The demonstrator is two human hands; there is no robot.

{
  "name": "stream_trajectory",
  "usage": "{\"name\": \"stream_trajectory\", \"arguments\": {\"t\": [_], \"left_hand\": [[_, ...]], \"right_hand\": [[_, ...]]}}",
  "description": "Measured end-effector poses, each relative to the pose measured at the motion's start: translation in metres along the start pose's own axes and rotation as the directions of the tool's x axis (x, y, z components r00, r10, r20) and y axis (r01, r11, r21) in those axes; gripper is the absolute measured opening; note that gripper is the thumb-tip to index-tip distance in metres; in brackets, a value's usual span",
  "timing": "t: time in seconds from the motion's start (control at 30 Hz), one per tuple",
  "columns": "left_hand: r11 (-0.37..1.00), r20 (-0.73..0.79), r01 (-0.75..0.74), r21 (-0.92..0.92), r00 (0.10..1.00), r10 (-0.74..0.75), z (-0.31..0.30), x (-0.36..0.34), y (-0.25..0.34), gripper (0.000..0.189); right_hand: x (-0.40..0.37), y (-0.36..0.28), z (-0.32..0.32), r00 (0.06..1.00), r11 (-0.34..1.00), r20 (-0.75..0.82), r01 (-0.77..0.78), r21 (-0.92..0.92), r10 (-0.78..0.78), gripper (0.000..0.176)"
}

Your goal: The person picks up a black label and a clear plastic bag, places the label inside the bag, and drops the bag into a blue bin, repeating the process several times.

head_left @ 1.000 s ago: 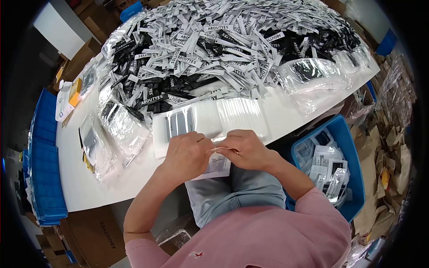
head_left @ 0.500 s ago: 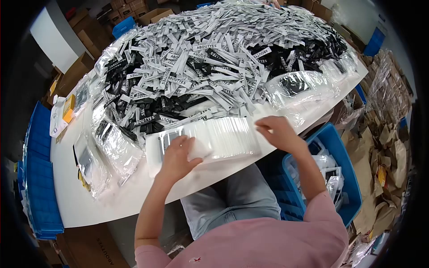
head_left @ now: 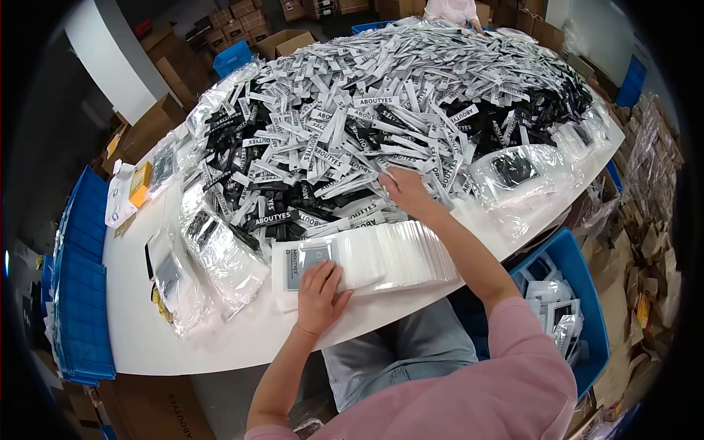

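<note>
- "ABOUTYES", black print, on a white strip [head_left: 375,100]
- "ABOUTYES", white print, on a black strip [head_left: 276,218]
- "ABOUTYES", running vertically, on the top pouch [head_left: 295,265]
- "ABOUTYES", dark print, on a cardboard box [head_left: 178,411]

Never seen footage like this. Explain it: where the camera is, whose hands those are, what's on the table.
No machine here: a person works with bare hands. The one camera sits on that person's head, looking forward and down; its wide lens bends the edges. The left hand lies flat on a row of white packets at the edge of the white table. The right hand reaches into a big pile of black and white ABOUTYES strips; whether its grip has closed on one cannot be told. Clear bags lie to the left, and a blue bin of filled bags stands at the right.
</note>
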State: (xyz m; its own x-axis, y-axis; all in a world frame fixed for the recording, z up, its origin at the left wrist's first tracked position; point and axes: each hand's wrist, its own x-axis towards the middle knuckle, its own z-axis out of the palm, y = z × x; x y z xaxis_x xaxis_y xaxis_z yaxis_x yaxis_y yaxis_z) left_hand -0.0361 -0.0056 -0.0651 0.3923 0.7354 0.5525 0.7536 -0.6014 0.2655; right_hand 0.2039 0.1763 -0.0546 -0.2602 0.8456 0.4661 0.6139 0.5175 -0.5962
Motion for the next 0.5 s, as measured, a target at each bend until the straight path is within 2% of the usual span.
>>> {"name": "stream_trajectory", "arguments": {"t": [0.03, 0.1, 0.17, 0.23, 0.27, 0.33, 0.37, 0.43, 0.47, 0.5], "left_hand": [[1.0, 0.009, -0.002, -0.002, 1.0, 0.002, 0.001, 0.002, 0.001, 0.048], [1.0, 0.021, 0.003, -0.005, 1.0, -0.003, 0.001, 0.003, 0.0, 0.049], [1.0, 0.025, 0.002, -0.013, 1.0, -0.002, 0.001, 0.003, 0.0, 0.049], [1.0, 0.023, 0.006, -0.016, 1.0, -0.005, 0.001, 0.002, 0.0, 0.049], [1.0, 0.017, 0.001, -0.02, 1.0, 0.0, 0.001, 0.002, -0.001, 0.049], [1.0, -0.001, 0.0, -0.03, 1.0, 0.0, 0.002, 0.0, -0.003, 0.049], [0.999, -0.014, -0.008, -0.046, 1.0, 0.008, 0.003, -0.001, -0.004, 0.049], [0.999, -0.016, 0.005, -0.047, 1.0, -0.006, 0.002, 0.0, -0.003, 0.049], [0.999, -0.015, 0.011, -0.045, 1.0, -0.011, 0.002, 0.0, -0.003, 0.049], [0.999, -0.016, 0.017, -0.049, 1.0, -0.018, 0.001, 0.001, -0.002, 0.049]], "right_hand": [[-0.002, -0.008, 0.0, 0.988, 0.988, -0.035, 0.149, 0.049, -0.148, 0.017], [0.002, -0.031, 0.004, 0.949, 0.949, 0.211, 0.27, -0.162, -0.233, 0.028], [0.02, -0.047, 0.019, 0.861, 0.848, 0.426, 0.429, -0.311, -0.28, 0.038], [0.039, -0.033, 0.045, 0.772, 0.783, 0.486, 0.571, -0.246, -0.409, 0.021], [0.047, -0.02, 0.065, 0.818, 0.844, 0.371, 0.517, -0.14, -0.439, 0.013], [0.049, -0.048, 0.05, 0.875, 0.88, 0.144, 0.472, -0.05, -0.462, 0.014], [0.051, -0.054, 0.051, 0.89, 0.896, -0.121, 0.444, 0.001, -0.44, 0.02], [0.051, -0.067, 0.031, 0.991, 0.974, -0.117, 0.085, 0.208, -0.061, 0.018], [0.049, -0.066, 0.029, 0.98, 0.9, -0.135, -0.073, 0.43, 0.144, 0.021], [0.048, -0.063, 0.024, 0.967, 0.791, -0.115, -0.114, 0.602, 0.227, 0.02]]}}
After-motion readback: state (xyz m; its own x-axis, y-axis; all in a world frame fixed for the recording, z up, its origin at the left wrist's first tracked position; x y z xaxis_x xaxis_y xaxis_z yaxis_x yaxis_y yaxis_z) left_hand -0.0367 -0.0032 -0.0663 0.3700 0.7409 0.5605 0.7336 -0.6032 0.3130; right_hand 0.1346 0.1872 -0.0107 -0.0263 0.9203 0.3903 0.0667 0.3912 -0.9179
